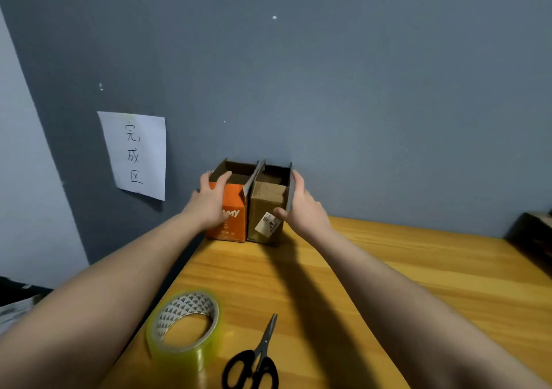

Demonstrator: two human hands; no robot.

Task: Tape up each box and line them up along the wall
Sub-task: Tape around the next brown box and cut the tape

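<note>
I've got both hands out at the far edge of the worktop (pixel 388 269), up against the grey wall (pixel 328 75). Left hand (pixel 209 202) curls over the outer side & near top corner of the orange box (pixel 231 224), fingers hooked on its rim. Right hand (pixel 301 206) grips the outer side of the brown cardboard box (pixel 265 209), thumb on the front by its white label (pixel 268 223). Boxes stand touching side by side between my hands, top flaps up, tops open. Nearer me than the left hand: roll of clear tape (pixel 185 326), w/ black-handled scissors (pixel 257 361) just beside it on the right-hand side. Paper sign (pixel 134 154) on the wall, beyond & outside the left hand.
</note>
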